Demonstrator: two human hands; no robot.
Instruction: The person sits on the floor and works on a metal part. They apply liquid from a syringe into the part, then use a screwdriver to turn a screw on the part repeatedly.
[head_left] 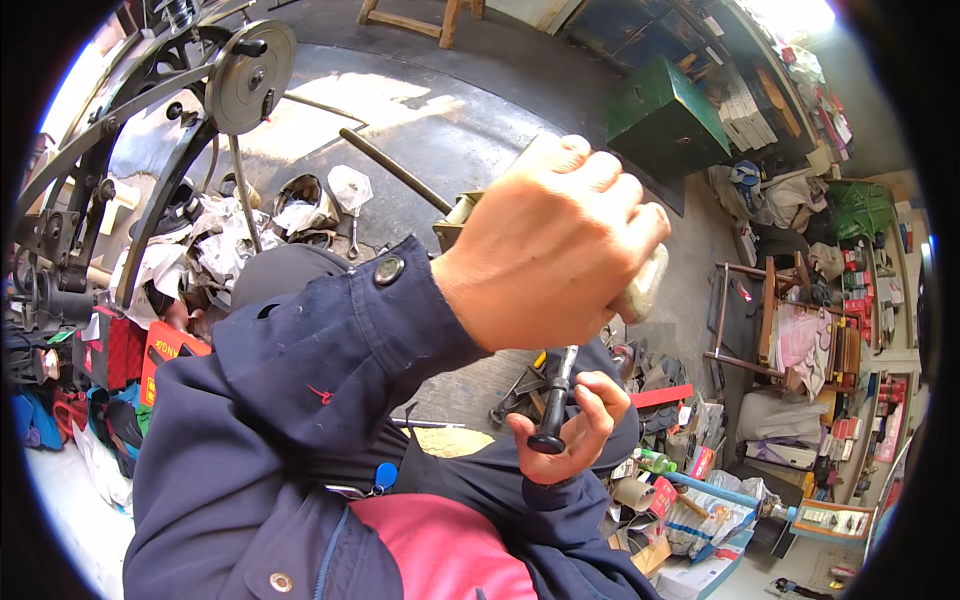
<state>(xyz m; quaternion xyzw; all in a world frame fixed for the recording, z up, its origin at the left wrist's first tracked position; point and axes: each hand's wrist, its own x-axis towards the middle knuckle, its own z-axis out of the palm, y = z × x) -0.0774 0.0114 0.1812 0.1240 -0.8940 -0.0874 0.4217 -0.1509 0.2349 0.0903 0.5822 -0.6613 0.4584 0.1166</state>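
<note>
My left hand (550,235), at the end of a dark blue sleeve, is raised in the middle, back of the hand toward me. Its fingers curl around a pale, worn-looking object (647,285), most of it hidden by the hand. Below and a little right, my right hand (575,430) closes around a tool with a black, knobbed handle (550,425). The tool's thin metal shaft (569,360) points up toward the left hand; its tip is out of sight behind that hand. Whether the tool touches the pale object cannot be seen.
A hand-cranked machine with a metal wheel (250,77) stands at upper left, with crumpled white bags (215,245) under it. A metal bar (395,170) slants behind my left hand. Beyond stands a green box (668,118). Tools and packages clutter the right, near a wooden-framed folding stool (770,310).
</note>
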